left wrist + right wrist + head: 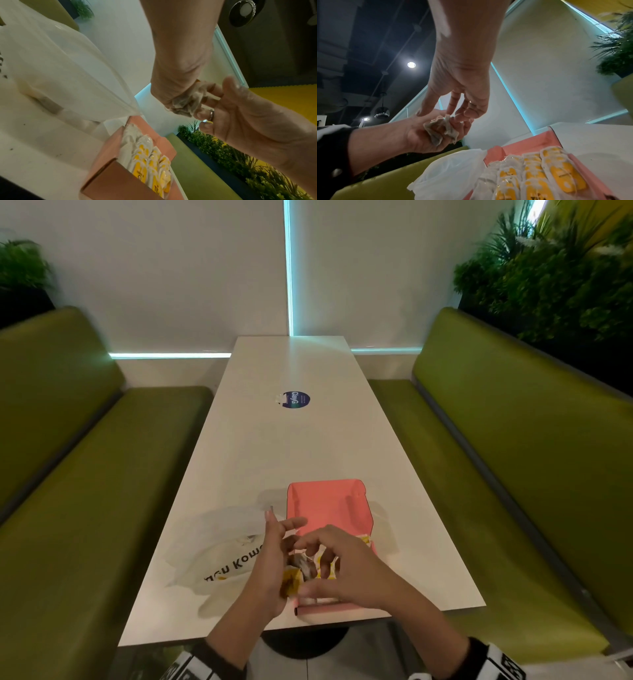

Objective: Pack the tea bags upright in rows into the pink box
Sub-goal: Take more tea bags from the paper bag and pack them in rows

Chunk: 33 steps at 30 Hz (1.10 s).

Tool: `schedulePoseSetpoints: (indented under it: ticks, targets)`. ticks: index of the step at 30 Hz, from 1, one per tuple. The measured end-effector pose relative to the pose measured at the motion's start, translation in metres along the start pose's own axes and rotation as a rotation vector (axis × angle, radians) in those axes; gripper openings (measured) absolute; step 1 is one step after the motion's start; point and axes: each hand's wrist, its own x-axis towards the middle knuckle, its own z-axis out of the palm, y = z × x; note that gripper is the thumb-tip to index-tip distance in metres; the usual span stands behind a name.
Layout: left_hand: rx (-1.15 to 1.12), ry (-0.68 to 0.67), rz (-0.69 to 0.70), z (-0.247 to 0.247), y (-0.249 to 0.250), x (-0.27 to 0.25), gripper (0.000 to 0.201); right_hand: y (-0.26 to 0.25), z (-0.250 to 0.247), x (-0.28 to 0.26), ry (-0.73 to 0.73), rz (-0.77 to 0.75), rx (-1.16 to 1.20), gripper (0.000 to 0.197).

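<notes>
Hands meet above the near left corner of the pink box [329,505]: left hand [274,563] cups crumpled tea bags [440,129], right hand [346,566] pinching one. Packed rows [539,171] stand directly below, on the bench [291,446].

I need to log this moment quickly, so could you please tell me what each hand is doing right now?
Left hand: holding crumpled tea bags in curled fingers.
Right hand: fingers pinching at those tea bags, above the box.
</notes>
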Motion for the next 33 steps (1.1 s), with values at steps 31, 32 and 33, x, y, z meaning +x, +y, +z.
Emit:
schedulePoseSetpoints:
  ticks: [31, 32, 33]
  targets:
    - [0.344, -0.147, 0.257, -0.006, -0.001, -0.01, 0.021, 0.0, -0.037, 0.002, 0.141, 0.128, 0.034, 0.009]
    - [0.357, -0.15, 0.279, -0.005, -0.001, -0.011, 0.022, 0.0, -0.036, 0.002, 0.106, 0.127, -0.021, 0.012]
    - [0.368, -0.154, 0.298, -0.004, -0.001, -0.012, 0.022, -0.001, -0.035, 0.002, 0.094, 0.116, -0.063, 0.016]
